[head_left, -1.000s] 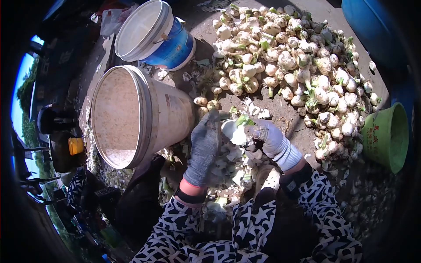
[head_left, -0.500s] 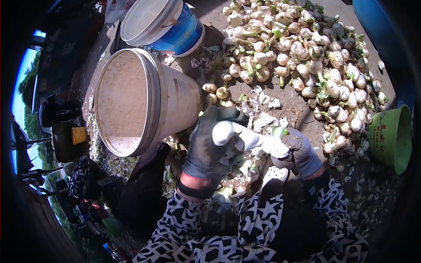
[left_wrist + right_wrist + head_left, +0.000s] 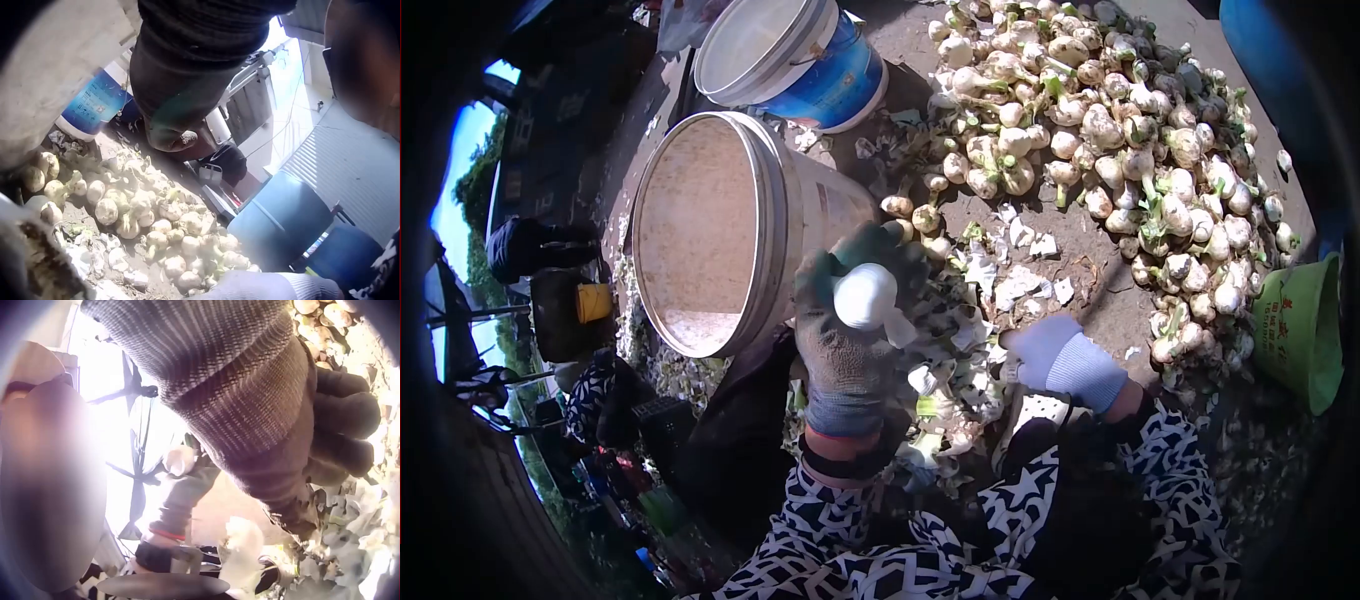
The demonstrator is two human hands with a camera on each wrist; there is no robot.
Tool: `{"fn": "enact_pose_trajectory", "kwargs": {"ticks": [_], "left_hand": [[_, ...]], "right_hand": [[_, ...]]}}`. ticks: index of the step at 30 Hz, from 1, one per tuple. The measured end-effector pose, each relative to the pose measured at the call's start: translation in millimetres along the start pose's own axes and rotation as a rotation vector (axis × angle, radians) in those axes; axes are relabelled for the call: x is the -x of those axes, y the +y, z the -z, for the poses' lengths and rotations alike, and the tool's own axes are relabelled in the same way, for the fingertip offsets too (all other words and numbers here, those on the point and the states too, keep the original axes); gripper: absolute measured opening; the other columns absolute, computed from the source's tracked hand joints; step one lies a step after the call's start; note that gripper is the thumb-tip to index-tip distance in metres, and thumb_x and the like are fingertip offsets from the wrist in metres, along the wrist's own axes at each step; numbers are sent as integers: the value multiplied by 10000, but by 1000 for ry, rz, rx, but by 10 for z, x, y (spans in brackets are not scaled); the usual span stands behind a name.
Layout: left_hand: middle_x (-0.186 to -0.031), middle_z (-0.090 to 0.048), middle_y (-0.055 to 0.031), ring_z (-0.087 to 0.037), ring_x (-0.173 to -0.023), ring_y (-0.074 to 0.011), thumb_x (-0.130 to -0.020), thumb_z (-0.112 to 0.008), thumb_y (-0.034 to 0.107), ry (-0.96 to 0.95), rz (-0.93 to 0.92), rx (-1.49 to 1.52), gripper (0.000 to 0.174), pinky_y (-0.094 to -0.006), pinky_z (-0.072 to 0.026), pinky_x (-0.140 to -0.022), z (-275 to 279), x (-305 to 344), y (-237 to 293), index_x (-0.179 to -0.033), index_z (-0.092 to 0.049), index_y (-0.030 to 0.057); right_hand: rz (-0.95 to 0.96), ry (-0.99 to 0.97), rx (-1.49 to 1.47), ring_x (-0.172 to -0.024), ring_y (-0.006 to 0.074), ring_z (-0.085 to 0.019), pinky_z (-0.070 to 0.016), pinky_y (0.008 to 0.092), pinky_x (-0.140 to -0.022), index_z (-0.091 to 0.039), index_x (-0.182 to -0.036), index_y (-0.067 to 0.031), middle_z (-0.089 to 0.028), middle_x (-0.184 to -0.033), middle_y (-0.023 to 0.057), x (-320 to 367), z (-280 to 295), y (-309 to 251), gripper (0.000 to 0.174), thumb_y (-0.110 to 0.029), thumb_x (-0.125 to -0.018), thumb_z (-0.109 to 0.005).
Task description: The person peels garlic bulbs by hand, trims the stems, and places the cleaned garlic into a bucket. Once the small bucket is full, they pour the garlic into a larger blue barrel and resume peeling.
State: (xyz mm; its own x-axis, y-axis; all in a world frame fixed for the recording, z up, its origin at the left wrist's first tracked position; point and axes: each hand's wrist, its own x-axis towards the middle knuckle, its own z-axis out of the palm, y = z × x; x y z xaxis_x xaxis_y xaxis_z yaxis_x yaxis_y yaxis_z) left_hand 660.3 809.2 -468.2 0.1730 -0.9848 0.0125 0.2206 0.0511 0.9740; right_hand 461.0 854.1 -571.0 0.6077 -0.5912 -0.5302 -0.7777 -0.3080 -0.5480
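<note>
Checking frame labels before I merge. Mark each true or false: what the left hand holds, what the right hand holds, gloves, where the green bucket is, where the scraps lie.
1. The left hand holds a clean white bulb. True.
2. The right hand grips a bulb with its leaves on. False: no bulb shows in it.
3. Both hands are gloved. True.
4. In the head view, the green bucket is left of the bulb pile. False: it is at the pile's right.
5. Peel scraps lie between the two hands in the head view. True.
</note>
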Motion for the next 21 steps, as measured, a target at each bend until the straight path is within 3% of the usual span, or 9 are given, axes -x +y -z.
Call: {"fn": "enact_pose_trajectory", "kwargs": {"ticks": [1,3,4,5,6,10,13,18,21], "left_hand": [[-1150,-595,-219,-645,-919,-310,-1012,-320,351,82,169,150,501,-400,-522,-861,187,-128,253,-1201,-515,-70],[-1177,-580,-200,-614,-1016,-290,-1014,-300,388,142,-327,-456,537,-403,-517,-874,367,-286,630,-1232,-511,-55],[-1205,-580,-166,-605,-1052,-284,-987,-415,84,89,-598,-776,338,-412,-502,-919,608,-480,756,-1300,-456,-38],[-1285,-531,-153,-544,-1163,-268,-980,-427,86,168,-839,-1661,387,-389,-458,-984,1077,-423,884,-1354,-409,-14],[-1332,-498,-151,-491,-1231,-261,-977,-408,63,384,-585,-955,398,-385,-402,-1041,484,-475,1057,-1364,-392,-27],[-1302,-509,-190,-520,-1182,-313,-932,-536,408,314,-647,-935,600,-424,-421,-993,609,-292,815,-1328,-446,-33],[-1245,-555,-192,-537,-1160,-315,-872,-619,285,-355,-337,-747,447,-414,-429,-966,449,-151,404,-1218,-574,6],[-1445,-339,-230,-360,-1328,-377,-805,-656,201,-244,98,-825,636,-455,-263,-1111,686,-87,-1342,-1373,-420,38],[-1385,-404,-233,-382,-1300,-377,-838,-627,220,-293,-183,-1291,566,-499,-292,-1078,841,-495,-1332,-1337,-457,16]], "right_hand": [[6,-5,1,-734,357,-646,-495,460,-658,-617,-1015,-87,-647,-763,180,-102,0,30,324,-362,-857,-548],[-40,292,-131,-772,362,-641,-496,450,-693,-590,-1065,-86,-655,-789,164,-315,91,48,333,-320,-830,-568],[-104,246,-34,-817,355,-640,-497,437,-715,-585,-1089,-103,-661,-846,153,-479,171,71,333,-306,-826,-568],[14,410,16,-854,351,-635,-499,434,-724,-583,-1092,-104,-657,-893,155,-721,44,241,334,-290,-815,-579],[17,537,8,-866,357,-631,-500,438,-729,-577,-1091,-91,-652,-932,156,-850,188,174,336,-262,-801,-577],[-129,445,-17,-957,356,-621,-491,442,-808,-554,-1190,-124,-641,-1059,159,-1411,619,177,390,-196,-807,-547],[-155,481,21,-1059,332,-595,-471,424,-894,-526,-1253,-147,-598,-1185,163,-1792,1022,169,436,-353,-870,-562],[-202,780,255,-1246,286,-479,-414,390,-1001,-427,-1377,-166,-467,-1381,130,-2200,2289,-200,543,-303,-864,-543],[-54,1063,654,-1270,260,-457,-371,451,-1024,-383,-1417,-224,-454,-1402,101,-2656,2940,-496,624,-392,-851,-586]]}}
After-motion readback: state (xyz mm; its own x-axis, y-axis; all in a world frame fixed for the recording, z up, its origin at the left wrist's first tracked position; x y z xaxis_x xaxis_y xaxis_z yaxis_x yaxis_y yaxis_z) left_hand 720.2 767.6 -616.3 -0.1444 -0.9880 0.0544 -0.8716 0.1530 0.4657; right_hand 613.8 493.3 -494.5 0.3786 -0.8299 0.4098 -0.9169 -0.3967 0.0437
